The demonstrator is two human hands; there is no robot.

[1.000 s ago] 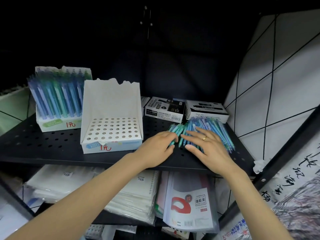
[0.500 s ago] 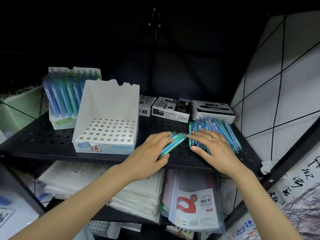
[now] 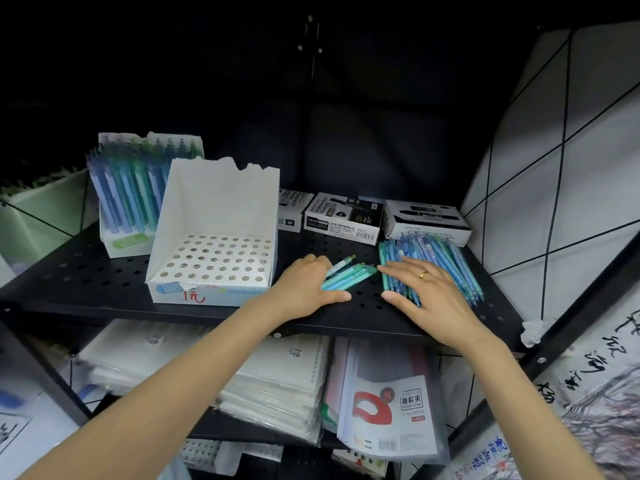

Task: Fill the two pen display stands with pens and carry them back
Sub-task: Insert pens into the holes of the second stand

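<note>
Black perforated shelf (image 3: 104,292) carries three permanent-marker boxes (image 3: 343,218) at back; notebook stacks (image 3: 277,386) and report-cover pack (image 3: 388,410) on shelf below. Full pen stand (image 3: 126,202) back left; empty pen stand (image 3: 214,247) in front of it, just left of left hand (image 3: 308,289). Left hand curls around small pen bundle (image 3: 349,277). Right hand (image 3: 429,292) lies flat, fingers straight, on loose pen pile (image 3: 440,261).

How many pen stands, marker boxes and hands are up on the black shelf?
Pen stands: 2, the full stand and the empty stand.
Marker boxes: 3, the left box, the middle box and the right box.
Hands: 2, the left hand and the right hand.
Total: 7.
</note>
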